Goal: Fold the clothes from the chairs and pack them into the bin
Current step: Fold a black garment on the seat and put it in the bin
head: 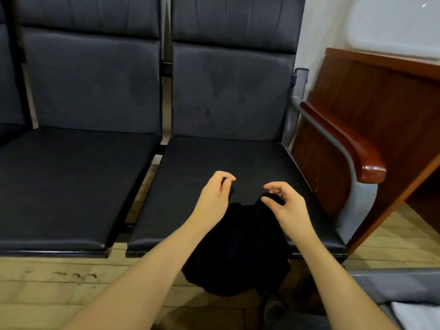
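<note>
Presently, a black, soft fabric garment (238, 246) lies draped over the front edge of the right-hand black padded chair seat (214, 158), its upper part resting on the cushion and its lower part hanging past the seat edge toward the pale tiled floor (59, 282). The garment's dark colour merges with the seat, so its exact outline on the cushion is hard to trace.

The left hand (215, 194) is positioned over the garment's upper left edge, fingers curled with thumb and fingertips drawn together in a pinch on a fold of the black cloth. The right hand (284, 201) is positioned over the upper right edge, fingers likewise curled, thumb and forefinger nipping a raised bit of the fabric. The two hands are apart, with a gap of seat and cloth between them. Both bare forearms extend from the bottom of the view.

A second black padded chair seat (71, 175) adjoins on the left, separated by a narrow gap; nothing is seen lying on it. A glossy reddish-brown wooden armrest (352, 148) on a grey metal frame bounds the right-hand chair. Just beyond it stands a reddish-brown wooden desk (381, 96). At the lower right corner, a grey bin rim (395, 275) is partly visible, with something pale inside that cannot be identified.
</note>
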